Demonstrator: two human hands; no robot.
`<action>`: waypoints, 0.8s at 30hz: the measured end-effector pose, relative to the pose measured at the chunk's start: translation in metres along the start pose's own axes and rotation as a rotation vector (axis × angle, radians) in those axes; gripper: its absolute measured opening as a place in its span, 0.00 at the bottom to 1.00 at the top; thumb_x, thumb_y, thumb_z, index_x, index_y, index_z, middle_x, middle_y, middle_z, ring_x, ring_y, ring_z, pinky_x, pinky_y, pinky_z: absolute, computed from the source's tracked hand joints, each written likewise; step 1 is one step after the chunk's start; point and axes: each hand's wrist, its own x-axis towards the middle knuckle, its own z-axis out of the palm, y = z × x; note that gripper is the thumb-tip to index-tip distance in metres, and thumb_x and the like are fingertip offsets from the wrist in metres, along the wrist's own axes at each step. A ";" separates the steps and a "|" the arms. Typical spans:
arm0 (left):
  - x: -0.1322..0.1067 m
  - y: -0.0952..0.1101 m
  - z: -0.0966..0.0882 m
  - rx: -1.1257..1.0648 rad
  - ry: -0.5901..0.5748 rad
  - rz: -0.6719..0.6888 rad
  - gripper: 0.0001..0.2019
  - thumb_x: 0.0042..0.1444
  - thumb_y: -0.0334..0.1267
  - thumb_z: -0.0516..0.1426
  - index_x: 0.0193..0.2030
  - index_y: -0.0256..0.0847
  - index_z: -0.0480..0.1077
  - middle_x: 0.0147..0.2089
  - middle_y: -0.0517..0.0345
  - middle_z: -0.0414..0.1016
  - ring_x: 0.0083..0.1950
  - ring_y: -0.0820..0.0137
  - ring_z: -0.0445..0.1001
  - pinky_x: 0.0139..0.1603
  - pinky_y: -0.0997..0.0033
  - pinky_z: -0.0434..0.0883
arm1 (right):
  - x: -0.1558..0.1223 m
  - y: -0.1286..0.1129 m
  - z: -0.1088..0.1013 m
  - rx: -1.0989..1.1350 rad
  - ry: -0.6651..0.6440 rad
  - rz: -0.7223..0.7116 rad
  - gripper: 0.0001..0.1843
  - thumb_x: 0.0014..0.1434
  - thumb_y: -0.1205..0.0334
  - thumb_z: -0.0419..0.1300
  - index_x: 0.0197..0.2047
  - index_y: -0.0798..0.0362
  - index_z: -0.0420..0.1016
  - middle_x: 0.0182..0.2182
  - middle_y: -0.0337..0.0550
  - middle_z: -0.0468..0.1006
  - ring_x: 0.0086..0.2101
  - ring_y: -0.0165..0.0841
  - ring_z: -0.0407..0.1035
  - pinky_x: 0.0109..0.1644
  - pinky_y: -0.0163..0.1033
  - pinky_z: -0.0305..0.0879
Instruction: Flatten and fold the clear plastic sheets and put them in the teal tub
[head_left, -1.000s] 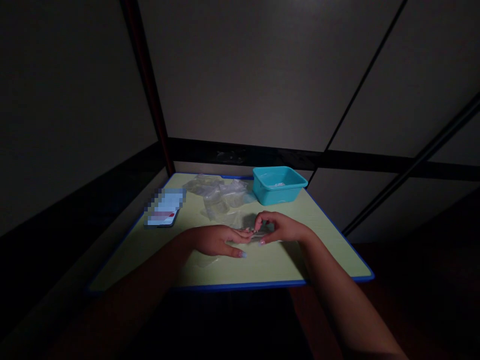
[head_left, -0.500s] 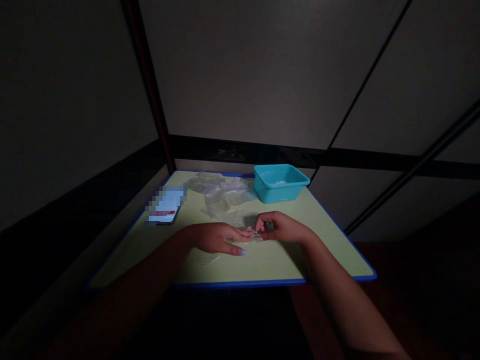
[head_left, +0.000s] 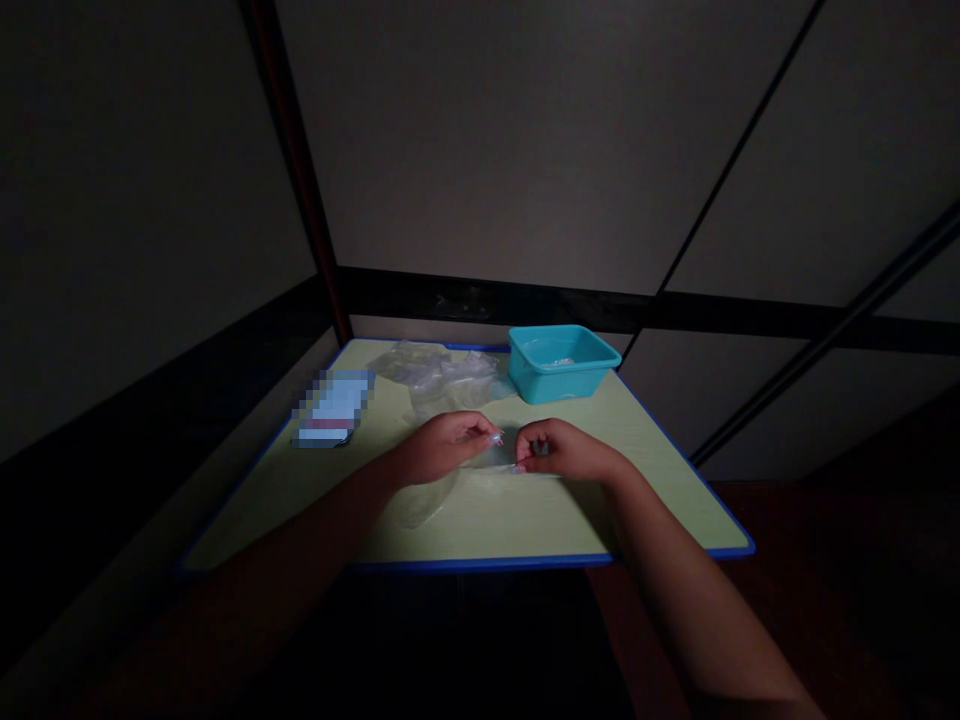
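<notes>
A clear, thin plastic bag (head_left: pixel 431 503) lies low on the table in front of me, partly under my left hand. My left hand (head_left: pixel 448 445) has its thumb and fingers pinched together on one part of the bag. Close by on the right, my right hand (head_left: pixel 566 450) pinches the bag's edge between curled fingers and thumb, fingertips near the tabletop. A short gap separates the two hands, with see-through film faintly visible there. The bag's exact outline is hard to make out in the dim light.
Behind my hands, several crumpled clear plastic bags (head_left: pixel 442 378) are spread over the pale table (head_left: pixel 525 525), which has a blue rim. A turquoise basket (head_left: pixel 564 382) with some clear plastic inside stands at the back right. At the left edge lies a phone (head_left: pixel 334 408), its screen blurred. Walls stand close behind and left.
My left hand was lying flat with fingers stretched out; it has risen slightly and closed into a pinch. My right hand keeps its pinch nearly in place.
</notes>
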 end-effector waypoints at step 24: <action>-0.021 -0.003 -0.014 0.586 -0.511 -0.100 0.34 0.50 0.22 0.47 0.66 0.37 0.51 0.69 0.51 0.45 0.69 0.66 0.46 0.67 0.64 0.47 | -0.002 0.001 -0.004 0.031 -0.024 0.005 0.10 0.49 0.58 0.62 0.27 0.57 0.70 0.22 0.35 0.68 0.25 0.26 0.60 0.29 0.32 0.56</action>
